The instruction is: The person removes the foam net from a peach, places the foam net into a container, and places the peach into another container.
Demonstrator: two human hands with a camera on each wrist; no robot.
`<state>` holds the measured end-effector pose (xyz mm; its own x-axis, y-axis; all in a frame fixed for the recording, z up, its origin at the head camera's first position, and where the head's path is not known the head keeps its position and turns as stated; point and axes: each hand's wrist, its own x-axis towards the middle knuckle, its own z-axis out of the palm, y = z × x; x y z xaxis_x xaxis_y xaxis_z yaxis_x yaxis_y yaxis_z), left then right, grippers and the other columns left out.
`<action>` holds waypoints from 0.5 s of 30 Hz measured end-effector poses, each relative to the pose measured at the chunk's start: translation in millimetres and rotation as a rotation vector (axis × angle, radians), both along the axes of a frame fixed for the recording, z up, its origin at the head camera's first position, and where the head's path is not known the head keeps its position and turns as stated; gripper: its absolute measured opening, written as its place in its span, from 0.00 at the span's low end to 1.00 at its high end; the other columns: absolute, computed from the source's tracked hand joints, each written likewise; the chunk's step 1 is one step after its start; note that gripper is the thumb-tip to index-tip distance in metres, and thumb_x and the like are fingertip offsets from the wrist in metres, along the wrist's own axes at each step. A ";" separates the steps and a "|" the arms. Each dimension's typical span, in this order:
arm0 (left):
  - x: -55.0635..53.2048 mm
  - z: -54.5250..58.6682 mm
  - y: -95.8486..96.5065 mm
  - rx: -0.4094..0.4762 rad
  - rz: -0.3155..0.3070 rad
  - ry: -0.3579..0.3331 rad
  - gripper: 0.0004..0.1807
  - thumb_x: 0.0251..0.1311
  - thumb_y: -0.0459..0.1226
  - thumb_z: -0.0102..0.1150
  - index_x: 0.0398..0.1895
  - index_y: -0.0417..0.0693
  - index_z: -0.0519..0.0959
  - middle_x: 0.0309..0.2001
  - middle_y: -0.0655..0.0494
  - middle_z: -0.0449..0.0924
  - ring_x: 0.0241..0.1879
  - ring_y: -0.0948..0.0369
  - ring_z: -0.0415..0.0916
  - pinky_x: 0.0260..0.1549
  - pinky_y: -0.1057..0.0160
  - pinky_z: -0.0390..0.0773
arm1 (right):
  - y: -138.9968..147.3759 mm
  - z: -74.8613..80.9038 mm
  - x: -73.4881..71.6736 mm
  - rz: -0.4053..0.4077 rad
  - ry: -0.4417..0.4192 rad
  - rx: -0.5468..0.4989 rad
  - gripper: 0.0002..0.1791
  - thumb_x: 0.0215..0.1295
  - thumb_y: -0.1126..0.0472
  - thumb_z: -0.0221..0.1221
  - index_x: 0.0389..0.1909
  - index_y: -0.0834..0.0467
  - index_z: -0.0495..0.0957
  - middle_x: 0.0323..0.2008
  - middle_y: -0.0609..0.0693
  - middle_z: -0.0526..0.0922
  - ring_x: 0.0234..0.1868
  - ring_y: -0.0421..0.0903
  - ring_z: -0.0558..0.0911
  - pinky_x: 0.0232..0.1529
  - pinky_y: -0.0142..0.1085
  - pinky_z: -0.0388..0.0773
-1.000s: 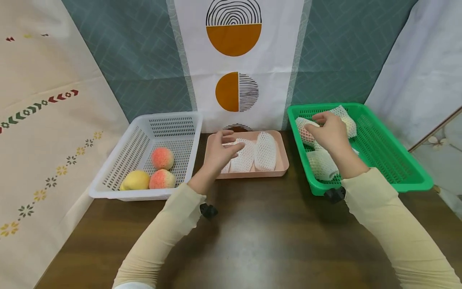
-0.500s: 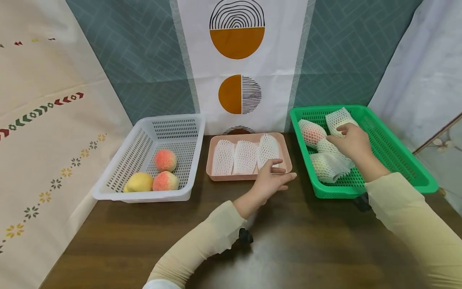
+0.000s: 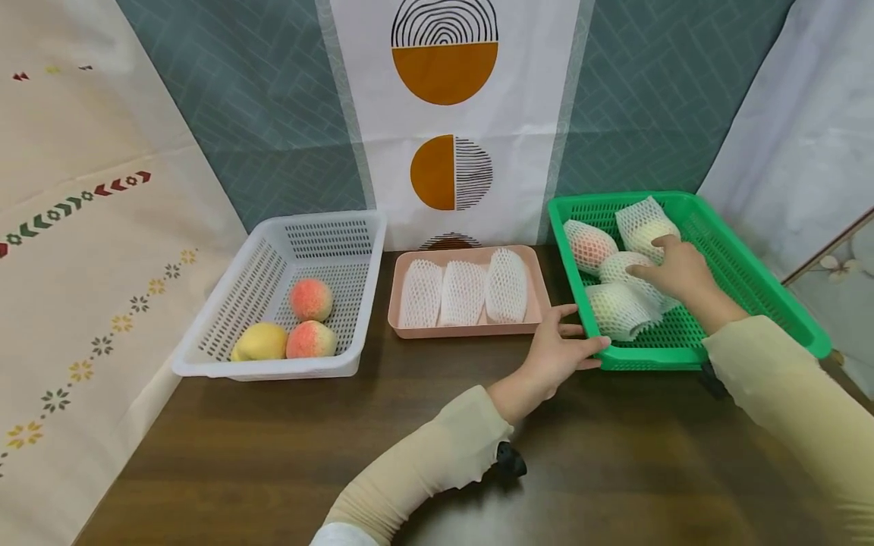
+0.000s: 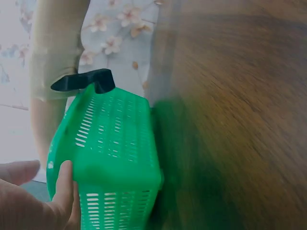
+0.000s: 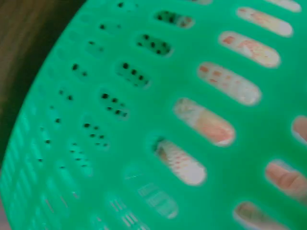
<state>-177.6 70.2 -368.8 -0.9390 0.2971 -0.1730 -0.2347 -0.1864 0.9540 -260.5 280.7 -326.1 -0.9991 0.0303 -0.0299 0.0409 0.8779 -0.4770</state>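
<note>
Four net-wrapped fruits [image 3: 617, 311] sit in the green basket [image 3: 645, 359], right hand [image 3: 686, 280] in over them with the thumb at the middle one; can't tell from where I stand if those fingers grip. Left hand [image 3: 554, 349] has nothing grasped, fingers loosely extended, touching the basket's near left corner. Pink tray [image 3: 471, 331], three white nets [image 3: 463, 294] in it, lies between there and a white basket [image 3: 293, 369] holding two peaches [image 3: 311, 299], one yellow fruit [image 3: 259, 342].

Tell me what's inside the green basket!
Four net-wrapped fruits, one pinkish. The right hand is there too. From above, whatever's underneath them is hidden.
</note>
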 end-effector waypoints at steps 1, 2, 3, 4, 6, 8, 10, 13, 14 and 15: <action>0.2 -0.1 1.4 0.002 0.008 -0.006 0.31 0.55 0.26 0.63 0.62 0.47 0.65 0.42 0.50 0.72 0.34 0.52 0.81 0.38 0.52 0.83 | 1.1 -1.1 -1.0 0.008 -0.020 0.011 0.44 0.67 0.50 0.53 0.67 0.78 0.46 0.60 0.82 0.55 0.58 0.77 0.59 0.52 0.65 0.65; 0.2 -0.3 2.4 0.003 0.016 -0.009 0.31 0.55 0.25 0.63 0.62 0.47 0.65 0.42 0.50 0.72 0.33 0.53 0.81 0.37 0.53 0.83 | 2.2 -2.3 -1.8 0.015 -0.041 0.022 0.45 0.66 0.50 0.54 0.67 0.79 0.45 0.60 0.82 0.54 0.58 0.77 0.59 0.53 0.65 0.65; -0.1 -0.5 3.1 0.001 0.024 -0.012 0.32 0.54 0.24 0.62 0.62 0.47 0.65 0.41 0.50 0.73 0.33 0.53 0.81 0.37 0.53 0.83 | 3.6 -3.8 -2.8 0.025 -0.058 0.030 0.45 0.66 0.51 0.54 0.67 0.79 0.44 0.61 0.82 0.54 0.58 0.77 0.58 0.53 0.65 0.65; -0.4 -0.7 3.8 -0.004 0.030 -0.013 0.32 0.54 0.23 0.62 0.62 0.47 0.65 0.40 0.50 0.73 0.33 0.53 0.81 0.37 0.53 0.83 | 4.8 -5.2 -3.7 0.036 -0.076 0.037 0.46 0.66 0.51 0.54 0.67 0.79 0.43 0.62 0.82 0.53 0.59 0.77 0.57 0.54 0.66 0.64; -1.5 -0.9 4.5 -0.007 0.037 -0.008 0.33 0.54 0.23 0.62 0.62 0.47 0.65 0.39 0.50 0.73 0.34 0.52 0.81 0.36 0.53 0.83 | 6.6 -7.3 -5.8 0.062 -0.093 0.053 0.46 0.65 0.52 0.54 0.67 0.80 0.43 0.62 0.82 0.52 0.60 0.77 0.56 0.56 0.66 0.62; -2.1 -1.0 5.0 -0.007 0.036 -0.011 0.33 0.53 0.22 0.62 0.63 0.47 0.65 0.38 0.50 0.73 0.34 0.52 0.81 0.36 0.53 0.83 | 7.9 -8.6 -7.6 0.085 -0.118 0.062 0.46 0.66 0.52 0.54 0.67 0.80 0.42 0.63 0.82 0.50 0.60 0.78 0.55 0.56 0.66 0.61; -2.2 -0.9 5.1 0.002 0.031 -0.019 0.33 0.53 0.22 0.62 0.63 0.47 0.65 0.38 0.50 0.73 0.33 0.53 0.81 0.36 0.53 0.83 | 8.5 -9.1 -8.9 0.105 -0.146 0.071 0.45 0.66 0.53 0.53 0.67 0.80 0.42 0.63 0.82 0.49 0.60 0.78 0.55 0.57 0.66 0.61; -2.2 -1.1 4.4 0.006 0.025 -0.025 0.34 0.54 0.23 0.62 0.64 0.48 0.65 0.38 0.50 0.73 0.31 0.55 0.81 0.36 0.55 0.83 | 8.1 -8.5 -10.2 0.124 -0.177 0.076 0.44 0.67 0.53 0.52 0.67 0.81 0.42 0.63 0.82 0.49 0.60 0.78 0.55 0.57 0.66 0.61; -2.5 -1.0 4.2 0.008 0.024 -0.022 0.34 0.54 0.23 0.62 0.64 0.48 0.65 0.37 0.51 0.74 0.31 0.55 0.81 0.36 0.55 0.83 | 7.8 -8.0 -10.5 0.130 -0.181 0.079 0.43 0.67 0.54 0.51 0.67 0.81 0.42 0.62 0.82 0.49 0.60 0.78 0.55 0.57 0.66 0.61; -2.8 -0.7 3.9 0.011 0.023 -0.018 0.34 0.54 0.23 0.62 0.64 0.47 0.65 0.37 0.51 0.74 0.31 0.55 0.80 0.36 0.55 0.83 | 7.6 -7.6 -10.9 0.134 -0.183 0.077 0.43 0.67 0.54 0.51 0.67 0.81 0.43 0.62 0.82 0.50 0.60 0.79 0.55 0.57 0.66 0.61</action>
<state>-180.4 74.1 -369.6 -0.9423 0.2777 -0.1870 -0.2476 -0.2020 0.9476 -271.4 288.3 -333.7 -0.9724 -0.0933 -0.2139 0.0011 0.9149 -0.4038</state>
